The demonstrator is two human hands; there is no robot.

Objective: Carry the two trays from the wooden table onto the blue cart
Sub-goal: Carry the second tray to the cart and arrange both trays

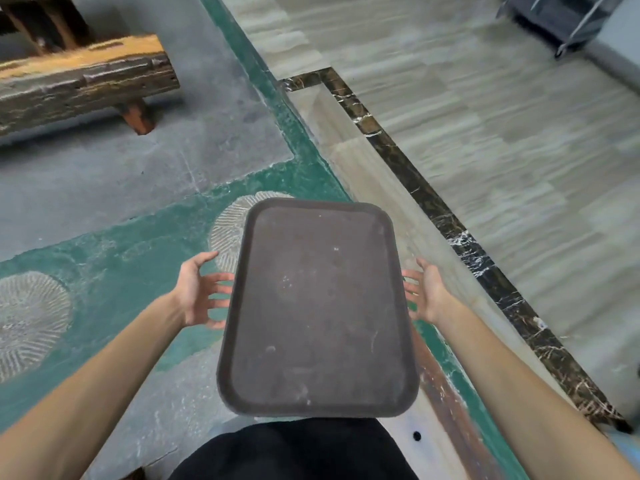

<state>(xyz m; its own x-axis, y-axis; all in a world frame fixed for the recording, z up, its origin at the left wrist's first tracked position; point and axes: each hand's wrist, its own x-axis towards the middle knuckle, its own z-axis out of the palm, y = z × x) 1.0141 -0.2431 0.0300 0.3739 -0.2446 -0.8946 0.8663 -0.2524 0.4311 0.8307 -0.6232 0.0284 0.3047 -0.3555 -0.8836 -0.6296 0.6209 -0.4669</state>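
Tray [318,306]: we held it above the floor [138,168], long axis pointing away, between left hand [195,289] and right hand [427,294].
Fingers [221,277]: spread straight, tucked under both long edges.
Cart [561,22]: ahead-right, well apart, we judged.

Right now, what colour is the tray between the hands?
The tray is dark brown with pale scuff marks; head view.

Floor beneath me: grey stone [104,161] at left, crossed by green bands [121,237] with pale fan-patterned discs [31,320]; a dark marble strip [433,202] borders beige striped tiles [502,133]. Rough wooden table [79,77], upper left.
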